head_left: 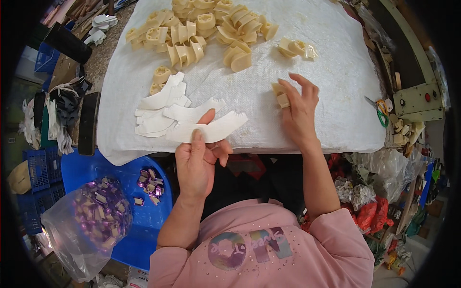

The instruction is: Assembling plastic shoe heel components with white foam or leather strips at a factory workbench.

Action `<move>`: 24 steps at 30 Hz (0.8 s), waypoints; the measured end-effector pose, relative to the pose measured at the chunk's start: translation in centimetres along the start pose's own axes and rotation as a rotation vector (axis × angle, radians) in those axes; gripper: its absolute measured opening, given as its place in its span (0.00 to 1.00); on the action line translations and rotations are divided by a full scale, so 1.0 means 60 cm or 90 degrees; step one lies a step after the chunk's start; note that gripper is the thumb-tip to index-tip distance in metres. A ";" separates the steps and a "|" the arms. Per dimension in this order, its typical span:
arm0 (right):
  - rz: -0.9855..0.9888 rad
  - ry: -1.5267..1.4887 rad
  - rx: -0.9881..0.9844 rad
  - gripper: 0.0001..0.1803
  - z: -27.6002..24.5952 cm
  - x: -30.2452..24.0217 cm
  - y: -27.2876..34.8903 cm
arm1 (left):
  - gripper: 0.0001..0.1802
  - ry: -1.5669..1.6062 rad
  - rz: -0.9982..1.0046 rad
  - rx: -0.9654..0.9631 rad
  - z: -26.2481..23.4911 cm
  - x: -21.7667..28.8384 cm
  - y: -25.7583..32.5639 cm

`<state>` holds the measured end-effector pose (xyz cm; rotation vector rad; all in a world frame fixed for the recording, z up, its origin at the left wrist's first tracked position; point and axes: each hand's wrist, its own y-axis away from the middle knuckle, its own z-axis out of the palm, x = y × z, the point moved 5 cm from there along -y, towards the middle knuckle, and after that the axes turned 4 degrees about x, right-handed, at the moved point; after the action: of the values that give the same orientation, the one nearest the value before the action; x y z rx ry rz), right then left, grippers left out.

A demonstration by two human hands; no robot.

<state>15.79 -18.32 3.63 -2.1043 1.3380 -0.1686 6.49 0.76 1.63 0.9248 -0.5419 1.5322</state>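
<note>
In my left hand (199,161) a curved white strip (213,132) with notched ends is pinched between thumb and fingers. It looks like paper or thin card. Several similar white strips (156,117) lie in a loose stack just beyond that hand, at the left. My right hand (298,108) is over the white-covered table, its fingers bent around a small cream plastic piece (282,97); the index finger lies along it and part of the grip is hidden. A big heap of cream curved plastic pieces (187,50) spreads across the far side.
A separate cream cluster (294,48) sits far right. Green-handled scissors (382,115) lie at the right edge, near a metal machine (422,98). A dark phone-like slab (89,124) is at the left edge. Below stands a blue tub (149,235) with a bag of purple pieces (102,209).
</note>
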 end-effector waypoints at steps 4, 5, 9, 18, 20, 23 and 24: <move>0.184 -0.247 -0.067 0.21 -0.019 0.034 0.016 | 0.25 0.001 -0.004 -0.033 0.012 -0.009 0.004; 0.203 -0.387 -0.065 0.22 -0.034 0.019 0.020 | 0.25 -0.011 0.009 -0.021 0.011 -0.011 0.006; 0.082 -0.709 0.028 0.22 -0.091 -0.074 0.018 | 0.22 -0.007 0.032 -0.007 0.023 -0.021 0.009; -0.129 -0.591 0.159 0.20 -0.065 -0.108 0.037 | 0.23 0.027 0.009 -0.055 0.063 -0.006 0.025; -0.145 -0.570 0.151 0.15 -0.063 -0.111 0.038 | 0.23 0.021 0.010 -0.054 0.065 -0.004 0.027; -0.139 -0.568 0.152 0.14 -0.063 -0.115 0.037 | 0.23 -0.014 0.001 -0.047 0.059 -0.007 0.029; -0.126 -0.592 0.165 0.19 -0.064 -0.116 0.035 | 0.23 -0.043 -0.007 -0.039 0.056 -0.009 0.029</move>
<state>9.24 -14.67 6.98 -1.7210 0.5168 0.4802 5.64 -2.52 3.41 0.9330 -0.6274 1.4705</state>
